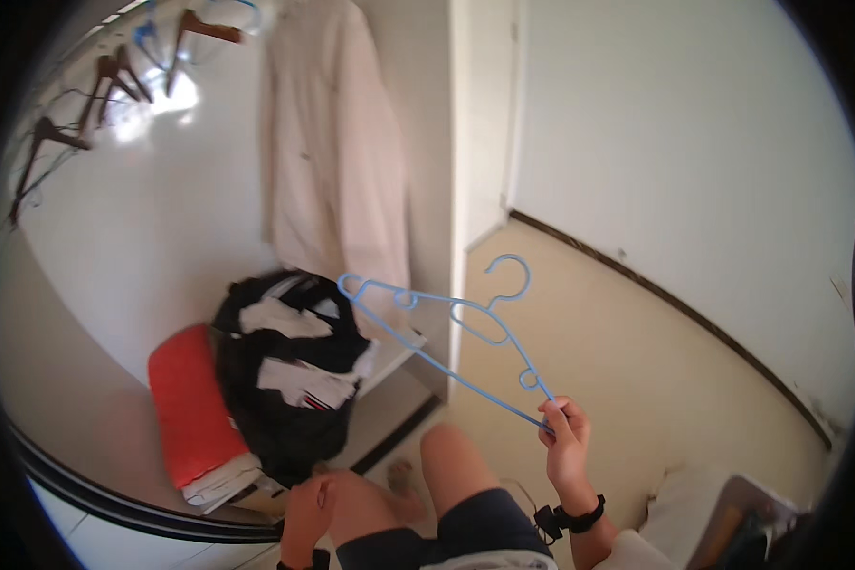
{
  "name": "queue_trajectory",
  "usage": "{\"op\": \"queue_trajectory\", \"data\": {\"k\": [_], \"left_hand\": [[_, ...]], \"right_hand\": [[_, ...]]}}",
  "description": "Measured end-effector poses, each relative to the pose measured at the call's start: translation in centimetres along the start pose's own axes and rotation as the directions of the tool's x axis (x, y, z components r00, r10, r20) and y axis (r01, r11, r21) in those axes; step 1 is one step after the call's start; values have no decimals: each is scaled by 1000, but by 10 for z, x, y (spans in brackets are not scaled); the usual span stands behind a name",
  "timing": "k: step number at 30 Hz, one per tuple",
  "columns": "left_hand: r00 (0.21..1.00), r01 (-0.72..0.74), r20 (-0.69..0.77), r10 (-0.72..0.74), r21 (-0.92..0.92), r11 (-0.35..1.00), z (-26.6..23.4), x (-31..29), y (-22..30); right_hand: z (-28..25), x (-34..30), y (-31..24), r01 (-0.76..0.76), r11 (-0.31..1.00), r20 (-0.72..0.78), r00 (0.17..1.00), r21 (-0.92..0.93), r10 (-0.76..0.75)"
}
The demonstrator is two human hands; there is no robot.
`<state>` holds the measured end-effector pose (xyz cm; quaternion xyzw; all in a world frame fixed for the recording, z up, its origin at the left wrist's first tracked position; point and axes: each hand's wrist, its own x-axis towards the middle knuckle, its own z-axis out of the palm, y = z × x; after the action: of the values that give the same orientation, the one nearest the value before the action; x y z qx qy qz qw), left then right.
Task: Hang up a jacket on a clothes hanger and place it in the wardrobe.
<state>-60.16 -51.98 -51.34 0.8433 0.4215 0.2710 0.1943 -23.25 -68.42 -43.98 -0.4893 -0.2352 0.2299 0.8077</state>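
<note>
My right hand pinches one end of a light blue plastic clothes hanger, which is held up with its hook at the top and nothing hung on it. My left hand is low by my knee, fingers curled at the lower edge of a black bundle of cloth; whether it grips the cloth cannot be made out. White pieces of clothing lie on top of that bundle. A pale pink coat hangs behind it in the wardrobe.
A red cushion-like thing rests on folded white cloth left of the bundle. Several brown hangers hang at the upper left. The wardrobe's side panel stands right of the coat. A pale item sits at the lower right.
</note>
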Motion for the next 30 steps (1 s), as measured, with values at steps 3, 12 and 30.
{"op": "queue_trajectory", "data": {"k": [3, 12, 30], "left_hand": [[991, -66, 109, 73, -63, 996, 28, 10, 12], [795, -408, 483, 365, -19, 913, 122, 60, -15], [379, 196, 915, 141, -228, 954, 314, 134, 137]], "right_hand": [[-30, -36, 4, -105, 992, -128, 987, -74, 95], [-96, -111, -30, -50, 991, -364, 932, -123, 2], [-212, -237, -78, 95, 967, -697, 677, -234, -236]]}}
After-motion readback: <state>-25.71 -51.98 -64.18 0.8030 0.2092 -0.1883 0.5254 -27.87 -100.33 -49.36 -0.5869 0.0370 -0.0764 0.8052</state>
